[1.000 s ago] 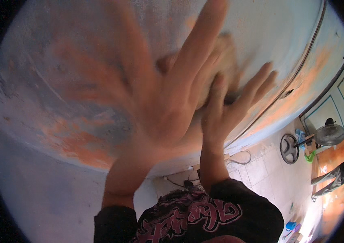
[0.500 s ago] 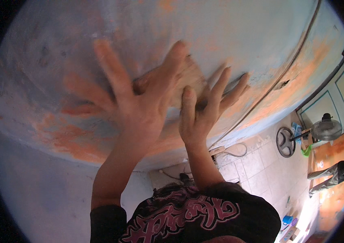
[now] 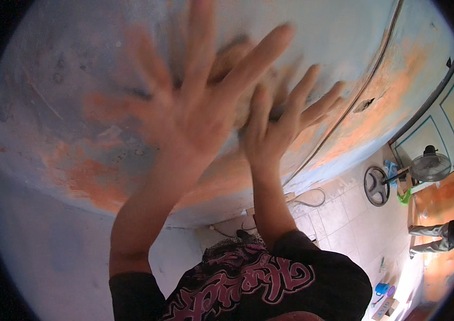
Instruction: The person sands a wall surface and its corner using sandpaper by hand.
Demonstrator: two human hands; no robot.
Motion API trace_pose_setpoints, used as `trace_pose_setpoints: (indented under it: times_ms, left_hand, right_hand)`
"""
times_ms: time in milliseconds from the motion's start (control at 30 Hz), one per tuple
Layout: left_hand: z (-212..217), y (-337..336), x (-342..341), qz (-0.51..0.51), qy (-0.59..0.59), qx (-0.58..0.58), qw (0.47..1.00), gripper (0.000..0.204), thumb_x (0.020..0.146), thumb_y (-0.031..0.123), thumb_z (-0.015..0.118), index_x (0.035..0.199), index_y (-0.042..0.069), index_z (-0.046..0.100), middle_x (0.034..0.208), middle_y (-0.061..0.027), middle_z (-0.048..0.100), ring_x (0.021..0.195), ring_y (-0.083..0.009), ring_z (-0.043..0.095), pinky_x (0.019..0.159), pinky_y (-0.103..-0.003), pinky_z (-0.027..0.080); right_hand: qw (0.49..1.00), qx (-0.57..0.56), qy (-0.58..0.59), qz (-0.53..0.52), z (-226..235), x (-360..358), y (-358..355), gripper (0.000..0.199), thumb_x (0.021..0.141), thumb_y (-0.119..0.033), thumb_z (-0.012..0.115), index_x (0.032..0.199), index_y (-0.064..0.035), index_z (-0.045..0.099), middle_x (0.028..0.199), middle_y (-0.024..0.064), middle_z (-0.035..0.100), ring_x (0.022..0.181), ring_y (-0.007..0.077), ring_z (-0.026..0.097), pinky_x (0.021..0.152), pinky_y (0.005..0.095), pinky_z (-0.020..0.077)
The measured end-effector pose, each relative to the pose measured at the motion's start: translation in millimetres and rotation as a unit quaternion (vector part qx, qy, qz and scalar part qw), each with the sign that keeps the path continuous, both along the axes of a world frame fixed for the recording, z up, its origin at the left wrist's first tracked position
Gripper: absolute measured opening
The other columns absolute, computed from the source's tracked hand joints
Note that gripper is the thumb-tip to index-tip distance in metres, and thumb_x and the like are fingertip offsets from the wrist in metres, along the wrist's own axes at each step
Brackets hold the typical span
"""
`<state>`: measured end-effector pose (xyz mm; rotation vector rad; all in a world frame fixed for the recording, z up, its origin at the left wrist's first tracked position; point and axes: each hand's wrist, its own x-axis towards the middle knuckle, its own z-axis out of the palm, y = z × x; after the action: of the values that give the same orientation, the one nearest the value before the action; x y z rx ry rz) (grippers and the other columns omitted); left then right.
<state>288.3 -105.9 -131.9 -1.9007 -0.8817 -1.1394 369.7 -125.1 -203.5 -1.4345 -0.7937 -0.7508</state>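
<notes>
Block, perhaps a pad since blur hides its edges, lies against the patchy wall at twelve o'clock, just shifted higher beneath wide-splayed left hand and spread right hand, covering a fresh stretch.

Pink script lettering on black shirt, small letters on box

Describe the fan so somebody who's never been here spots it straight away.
Find the pale tiled floor on the picture's right side, then follow it to the pale panel with teal outlines. The fan shows against its lower edge. Unlike the bright green item nearby, it has a round cage and a dark spoked base.
</notes>
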Motion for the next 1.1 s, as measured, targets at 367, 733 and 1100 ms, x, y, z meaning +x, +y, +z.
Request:
trace_pose_setpoints:
  times_ms: [367,733,1100]
  left_hand:
    - [-15,14,14,-0.123,0.077,-0.016,0.989,0.054,0.072,0.031,0.054,0.122,0.037,0.033,0.131,-0.0172,0.023,0.115,-0.0408,0.026,0.087,-0.065,0.011]
    - [-32,22,32,-0.148,0.018,0.1,0.984,0.057,0.073,0.027,0.056,0.124,0.014,0.033,0.128,-0.0211,0.025,0.116,-0.0398,0.025,0.093,-0.052,0.02]
    - [-2,16,51,-0.234,-0.029,0.111,0.965,0.056,0.073,0.024,0.056,0.122,0.007,0.033,0.127,-0.0213,0.026,0.115,-0.0397,0.026,0.093,-0.049,0.022]
  right_hand:
    - [0.997,-0.074,-0.022,-0.01,-25,9,-4,0.055,0.083,-0.03,0.045,0.129,-0.0089,0.023,0.131,0.0274,0.003,0.121,0.0433,-0.001,0.094,0.0528,0.0064]
    - [0.998,0.045,-0.032,0.007,-14,42,-2,0.055,0.077,-0.035,0.052,0.125,-0.0141,0.034,0.131,0.0279,0.001,0.119,0.0489,-0.004,0.09,0.0611,0.0005]
    - [0.998,0.039,-0.046,-0.001,12,59,-1,0.052,0.082,-0.033,0.045,0.126,-0.0109,0.029,0.132,0.0256,0.008,0.122,0.0428,0.0,0.094,0.0525,0.0079]
